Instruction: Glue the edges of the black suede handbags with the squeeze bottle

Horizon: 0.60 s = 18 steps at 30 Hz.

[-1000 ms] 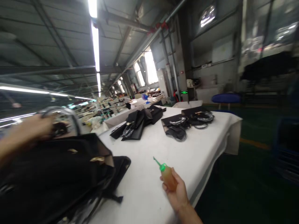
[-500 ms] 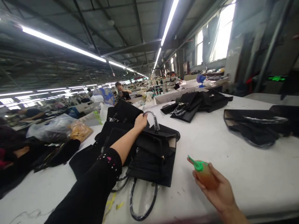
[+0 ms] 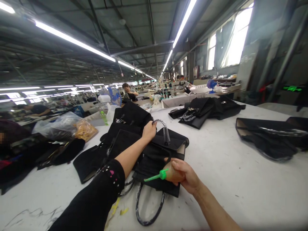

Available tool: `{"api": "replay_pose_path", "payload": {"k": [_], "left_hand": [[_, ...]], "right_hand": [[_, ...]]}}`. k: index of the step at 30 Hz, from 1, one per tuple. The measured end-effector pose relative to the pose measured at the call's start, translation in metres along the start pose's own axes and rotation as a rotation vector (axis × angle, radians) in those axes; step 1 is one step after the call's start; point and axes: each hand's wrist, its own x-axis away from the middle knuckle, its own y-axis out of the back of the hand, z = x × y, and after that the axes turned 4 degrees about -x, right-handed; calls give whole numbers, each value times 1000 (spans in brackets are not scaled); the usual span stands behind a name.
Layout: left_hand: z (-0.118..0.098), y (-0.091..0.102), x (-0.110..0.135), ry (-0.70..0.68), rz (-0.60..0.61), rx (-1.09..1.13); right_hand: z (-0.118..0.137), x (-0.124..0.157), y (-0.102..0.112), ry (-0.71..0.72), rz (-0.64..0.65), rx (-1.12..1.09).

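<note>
My left hand [image 3: 149, 131] is closed on the upper handle [image 3: 165, 130] of a black handbag [image 3: 154, 160]; clear plastic film wraps the handle. The bag lies on the white table [image 3: 216, 179], its other wrapped handle [image 3: 149, 221] looping toward me. My right hand [image 3: 186, 173] grips a squeeze bottle [image 3: 173, 172] of amber-brown liquid. Its green nozzle [image 3: 155, 176] points left, over the front of the bag. Whether the nozzle touches the bag I cannot tell.
More black bags [image 3: 130, 115] lie beyond and left of my left hand. Others [image 3: 204, 109] rest at the back right, and another bag [image 3: 269, 136] at the right. A plastic sack [image 3: 57, 128] and a person's dark sleeve [image 3: 21, 150] are at left. Yellow scraps [image 3: 124, 211] lie near the front.
My right hand has brought the bottle leftward from above the bare table to over the bag, and the nozzle has swung to point left. My left hand keeps hold of the handle.
</note>
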Motion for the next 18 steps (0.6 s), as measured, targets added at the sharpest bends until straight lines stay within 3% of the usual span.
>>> {"api": "replay_pose_path", "payload": {"k": [5,8,10,12,13,15,17,18], "left_hand": [[-2,13,23,-136,-148,130],[-5,39,53,-260,-394,211],[-4,57,81,-452,-657,264],[-1,67,113,-683,-755,258],[2,68,128,-758,-707,240],[5,59,153,-832,-361,207],[6,43,170,-692,-48,210],[6,33,177,-588,35,229]], "right_hand": [[16,2,-20,51,71,-144],[42,7,-30,97,125,-250],[60,11,-35,94,171,-303],[71,15,-40,66,215,-345],[72,16,-42,48,234,-363],[68,20,-49,9,261,-394],[54,23,-58,-24,273,-421],[44,24,-64,-40,274,-432]]}}
